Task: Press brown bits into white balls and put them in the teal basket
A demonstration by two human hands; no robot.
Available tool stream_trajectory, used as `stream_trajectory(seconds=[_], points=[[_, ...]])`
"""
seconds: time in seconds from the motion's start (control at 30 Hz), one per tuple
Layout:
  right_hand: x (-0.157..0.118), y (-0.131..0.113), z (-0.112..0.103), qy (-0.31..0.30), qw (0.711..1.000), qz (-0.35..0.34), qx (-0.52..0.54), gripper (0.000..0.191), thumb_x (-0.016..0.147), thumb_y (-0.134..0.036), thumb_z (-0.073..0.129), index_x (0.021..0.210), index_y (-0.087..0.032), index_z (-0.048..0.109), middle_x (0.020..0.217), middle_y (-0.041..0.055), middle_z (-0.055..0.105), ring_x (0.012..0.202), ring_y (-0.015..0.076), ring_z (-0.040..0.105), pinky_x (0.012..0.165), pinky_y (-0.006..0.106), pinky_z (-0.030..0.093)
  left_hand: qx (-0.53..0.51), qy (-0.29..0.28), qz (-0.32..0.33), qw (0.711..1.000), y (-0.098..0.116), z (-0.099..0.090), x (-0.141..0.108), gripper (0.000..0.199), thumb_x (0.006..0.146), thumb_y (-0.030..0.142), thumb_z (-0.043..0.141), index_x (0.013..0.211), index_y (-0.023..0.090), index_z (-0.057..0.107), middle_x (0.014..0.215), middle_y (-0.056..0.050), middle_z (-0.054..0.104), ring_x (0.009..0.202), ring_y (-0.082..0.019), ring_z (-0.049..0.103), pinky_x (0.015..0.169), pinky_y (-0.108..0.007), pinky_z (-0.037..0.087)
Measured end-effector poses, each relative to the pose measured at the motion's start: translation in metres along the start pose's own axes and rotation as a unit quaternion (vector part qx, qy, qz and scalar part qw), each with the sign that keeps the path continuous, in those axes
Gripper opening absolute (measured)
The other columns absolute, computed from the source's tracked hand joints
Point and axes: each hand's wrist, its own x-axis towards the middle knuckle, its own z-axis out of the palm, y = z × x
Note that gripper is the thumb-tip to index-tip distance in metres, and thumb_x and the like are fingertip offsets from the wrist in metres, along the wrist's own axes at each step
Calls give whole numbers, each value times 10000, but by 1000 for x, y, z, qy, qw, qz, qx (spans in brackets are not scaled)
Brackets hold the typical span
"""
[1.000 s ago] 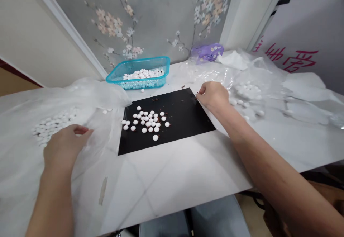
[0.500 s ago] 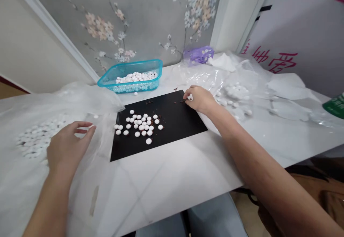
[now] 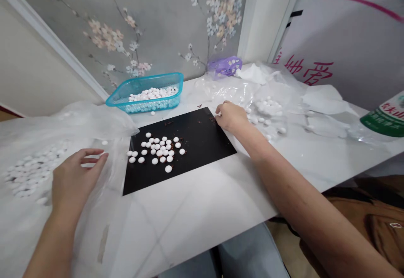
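Observation:
A black board (image 3: 205,137) lies on the white table, with several round white pieces (image 3: 162,147) and small reddish-brown bits on its left and middle part. My right hand (image 3: 232,117) is at the board's back right corner, fingers closed beside brown bits (image 3: 213,119); what they grip is hidden. My left hand (image 3: 74,179) is raised over clear plastic, left of the board. Its thumb and index fingertip nearly meet at a tiny whitish spot too small to name. More white pieces (image 3: 31,170) lie on the plastic beside this hand.
A blue basket (image 3: 145,93) of white pieces stands behind the board. Clear plastic bags (image 3: 268,88), loose white pieces (image 3: 268,107) and a purple packet (image 3: 224,66) are at the back right. A green-labelled bottle (image 3: 385,118) lies at the far right.
The whole view has shifted, showing more of the bottle on the right. My right fingertips have turned in, and the white piece seen beside them before is out of sight. My left hand keeps its pose.

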Motion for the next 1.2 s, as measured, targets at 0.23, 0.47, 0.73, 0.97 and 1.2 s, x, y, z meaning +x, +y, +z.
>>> stream_trajectory(seconds=[0.23, 0.47, 0.73, 0.97, 1.2], points=[[6, 21, -17, 32, 989, 108, 94, 320, 668, -74, 557, 934, -213, 667, 970, 49, 655, 876, 203, 614, 714, 270, 446, 8, 9, 23, 1000, 0, -1, 0, 242, 693, 439, 579, 832, 243, 612, 750, 11, 639, 695, -196, 632, 754, -300, 439], [5, 22, -20, 9, 988, 110, 105, 238, 618, -70, 570, 788, -187, 690, 820, 60, 671, 773, 213, 638, 642, 267, 445, -5, 14, 21, 1000, 1, 0, 1, 251, 683, 444, 580, 836, 247, 609, 731, 6, 633, 765, -222, 650, 736, -298, 449], [3, 6, -7, 9, 992, 86, 90, 212, 658, -115, 565, 837, -168, 666, 901, 99, 672, 848, 248, 637, 657, 295, 464, -2, 13, 21, 1000, 5, 0, 0, 241, 678, 447, 564, 803, 245, 603, 715, 8, 635, 765, -227, 650, 769, -320, 456], [6, 5, 1, 60, 990, 67, 108, 200, 694, -87, 504, 801, -171, 650, 902, 88, 662, 840, 236, 621, 670, 298, 447, -78, -1, -7, 997, 8, 1, -1, 258, 670, 403, 601, 851, 218, 605, 859, -21, 665, 824, -223, 651, 821, -336, 468], [-18, -43, 6, 11, 883, -89, 460, 94, 758, -223, 580, 761, -152, 643, 763, 5, 629, 670, 92, 551, 661, 213, 433, -424, -80, -20, 902, 31, 22, -19, 377, 587, 375, 748, 900, 185, 659, 896, -24, 676, 825, -152, 622, 828, -248, 484]])
